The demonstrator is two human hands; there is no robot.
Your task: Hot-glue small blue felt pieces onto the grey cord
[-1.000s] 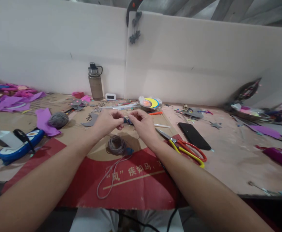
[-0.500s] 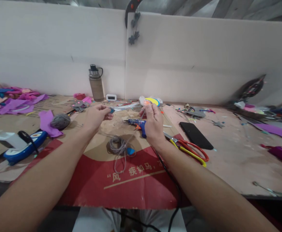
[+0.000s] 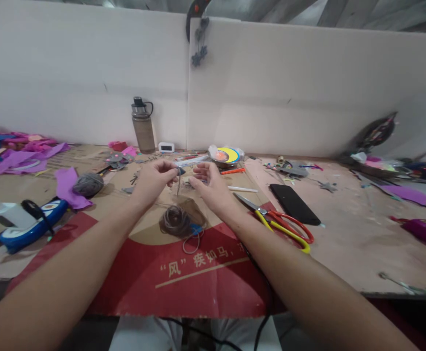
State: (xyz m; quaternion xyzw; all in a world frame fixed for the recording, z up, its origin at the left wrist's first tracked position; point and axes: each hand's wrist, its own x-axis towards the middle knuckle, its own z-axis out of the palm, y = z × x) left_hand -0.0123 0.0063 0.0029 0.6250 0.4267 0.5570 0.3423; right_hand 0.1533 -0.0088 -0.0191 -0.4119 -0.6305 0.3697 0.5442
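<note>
My left hand (image 3: pixel 154 179) is raised over the cardboard and pinches a small blue piece (image 3: pixel 181 171) between thumb and fingertips. A thin grey string (image 3: pixel 178 187) hangs from that piece. My right hand (image 3: pixel 210 189) is just to its right, fingers loosely apart and pointing at the piece, holding nothing I can see. Below both hands a coil of grey cord (image 3: pixel 175 222) lies on the red and brown cardboard (image 3: pixel 198 278), with another small blue piece (image 3: pixel 197 229) beside it.
Red and yellow scissors (image 3: pixel 284 228) and a black phone (image 3: pixel 293 204) lie to the right. A grey yarn ball (image 3: pixel 87 184), purple felt (image 3: pixel 66 181) and a blue device (image 3: pixel 32 225) are on the left. A bottle (image 3: pixel 142 127) stands by the back wall.
My right hand has dropped from its raised pull on the string and come back toward my left hand. The blue glue gun seen under it before is now hidden.
</note>
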